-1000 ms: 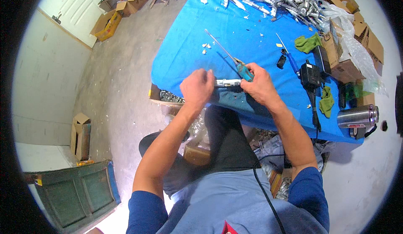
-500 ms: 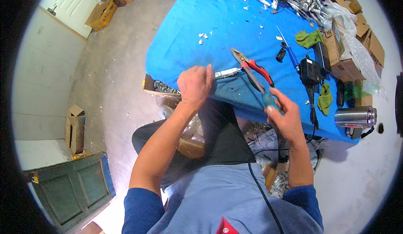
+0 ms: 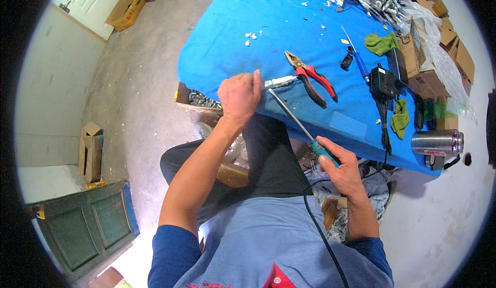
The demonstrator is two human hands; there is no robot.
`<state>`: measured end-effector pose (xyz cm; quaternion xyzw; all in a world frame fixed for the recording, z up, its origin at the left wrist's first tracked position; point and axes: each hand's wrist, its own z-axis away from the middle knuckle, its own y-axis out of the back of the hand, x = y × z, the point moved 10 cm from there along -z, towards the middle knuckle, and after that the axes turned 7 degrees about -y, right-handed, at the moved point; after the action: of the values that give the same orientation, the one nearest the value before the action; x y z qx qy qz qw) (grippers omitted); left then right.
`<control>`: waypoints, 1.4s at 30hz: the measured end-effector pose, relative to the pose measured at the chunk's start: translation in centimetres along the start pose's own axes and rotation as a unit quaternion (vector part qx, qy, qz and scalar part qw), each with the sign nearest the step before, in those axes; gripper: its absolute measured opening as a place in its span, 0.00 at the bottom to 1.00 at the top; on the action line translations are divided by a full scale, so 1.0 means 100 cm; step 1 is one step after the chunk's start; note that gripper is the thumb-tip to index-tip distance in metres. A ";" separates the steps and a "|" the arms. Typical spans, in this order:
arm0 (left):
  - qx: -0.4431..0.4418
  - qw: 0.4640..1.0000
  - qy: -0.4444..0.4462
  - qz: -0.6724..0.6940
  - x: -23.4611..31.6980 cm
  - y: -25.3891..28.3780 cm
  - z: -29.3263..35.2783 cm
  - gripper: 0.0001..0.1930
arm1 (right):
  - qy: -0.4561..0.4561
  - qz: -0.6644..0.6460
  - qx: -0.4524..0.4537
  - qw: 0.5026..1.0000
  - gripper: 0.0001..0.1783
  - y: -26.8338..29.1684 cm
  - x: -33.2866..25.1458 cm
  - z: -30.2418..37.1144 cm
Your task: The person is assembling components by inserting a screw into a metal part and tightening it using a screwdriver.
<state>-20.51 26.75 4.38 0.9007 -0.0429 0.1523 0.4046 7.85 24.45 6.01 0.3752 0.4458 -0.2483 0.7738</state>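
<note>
Left hand (image 3: 240, 94) is closed on one end of a slim white piece (image 3: 280, 82) over the counter (image 3: 222, 50); right hand (image 3: 341, 168) grips a screwdriver (image 3: 316, 146). I fear its near tip, pushed too hard, may slip into the left hand.

Teal-handled screwdriver (image 3: 305, 131) in the right grip (image 3: 342, 170), shaft slanting up-left, tip right by a skinny white piece (image 3: 280, 82) poking out of the left grip (image 3: 239, 95).

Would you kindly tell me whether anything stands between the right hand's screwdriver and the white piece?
Nothing visible does: the screwdriver in the right hand has its tip close to the white piece. The pliers lie to the right of that gap.
</note>
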 end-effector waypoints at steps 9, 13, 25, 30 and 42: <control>-0.002 1.000 0.006 0.018 -0.001 -0.007 0.007 0.21 | 0.033 0.039 0.040 0.998 0.22 0.000 -0.005 0.004; 0.016 1.000 -0.006 0.019 0.002 -0.003 0.007 0.21 | 0.060 0.080 0.055 0.994 0.22 -0.001 -0.018 0.006; 0.022 1.000 0.007 0.011 -0.003 -0.009 0.012 0.21 | 0.041 0.047 0.028 0.998 0.20 -0.004 -0.009 -0.003; 0.033 0.999 0.012 0.004 0.001 -0.005 0.009 0.21 | -0.056 -0.056 -0.009 0.997 0.21 -0.005 0.008 -0.005; 0.026 0.999 0.036 -0.017 -0.014 -0.019 0.010 0.22 | -0.169 -0.220 -0.039 0.960 0.21 -0.018 0.032 -0.012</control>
<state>-21.18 27.23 1.93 0.9053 -0.0088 0.1787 0.3853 7.47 24.23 2.17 0.1901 0.3896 -0.4549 0.7779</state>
